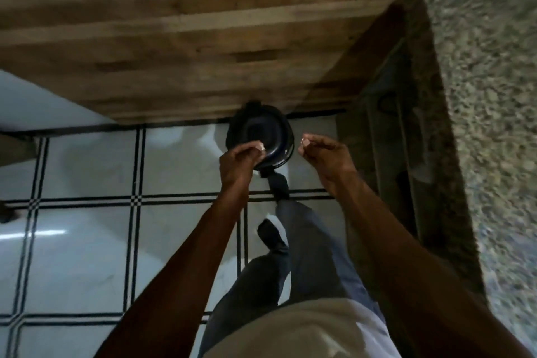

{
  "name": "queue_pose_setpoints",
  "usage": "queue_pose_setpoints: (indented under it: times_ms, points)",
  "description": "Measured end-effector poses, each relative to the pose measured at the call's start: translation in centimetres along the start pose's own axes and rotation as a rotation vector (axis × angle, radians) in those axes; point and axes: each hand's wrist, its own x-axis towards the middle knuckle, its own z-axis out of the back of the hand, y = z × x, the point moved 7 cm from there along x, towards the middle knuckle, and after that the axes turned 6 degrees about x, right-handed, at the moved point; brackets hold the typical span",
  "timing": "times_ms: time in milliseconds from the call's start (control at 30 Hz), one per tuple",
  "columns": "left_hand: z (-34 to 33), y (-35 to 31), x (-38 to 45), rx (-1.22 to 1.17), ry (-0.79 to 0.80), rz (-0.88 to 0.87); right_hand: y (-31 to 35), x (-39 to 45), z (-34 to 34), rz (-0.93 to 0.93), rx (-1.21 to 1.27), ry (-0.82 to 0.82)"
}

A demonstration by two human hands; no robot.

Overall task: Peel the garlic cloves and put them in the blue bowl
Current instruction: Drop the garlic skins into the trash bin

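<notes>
Hands hung mid-frame over a dark bin (259, 136): my left hand (238, 161) pinched a pale scrap, my right hand (322, 151) pinched another beside it.

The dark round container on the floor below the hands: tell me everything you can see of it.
The dark round container looks blue-black and glossy, perhaps plastic, with a raised rim and a shallow hollow middle; the blur hides whether it is a bowl or a lidded bin. It stands upright on the white tiled floor, against the foot of the wooden cabinet front. A dark tab sticks out at its far edge. The left hand overlaps its near rim; whether they touch cannot be told.
</notes>
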Motion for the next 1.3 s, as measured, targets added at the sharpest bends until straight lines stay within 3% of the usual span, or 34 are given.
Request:
queue_pose_setpoints:
  times_ms: [233,433,567,1000,1100,1200,1300]
  points:
    - [2.3,1.6,4.7,0.023,-0.054,0.091,-2.9,6.9,-5.1,-0.116,-0.193,0.042]
    - [3.7,2.3,8.2,-0.012,-0.065,0.132,-4.3,10.3,-7.3,-0.167,-0.117,-0.017]
    - [3.0,3.6,10.4,-0.067,-0.054,0.171,-5.7,11.9,-8.9,-0.176,-0.037,0.03]
    - [0.7,13.7,19.7,-0.021,-0.047,0.264,-16.6,21.8,-7.1,-0.247,-0.081,-0.113]
    - [-0.9,16.0,24.6,0.105,-0.029,0.291,-19.4,26.4,-7.0,-0.266,-0.161,-0.125]
    - [-2.6,19.3,28.7,0.016,0.017,0.403,-22.5,31.2,-7.0,-0.249,-0.463,-0.047]
    - [-3.9,22.1,31.6,-0.052,0.023,0.519,-24.1,34.6,-7.4,0.002,-0.672,0.031]
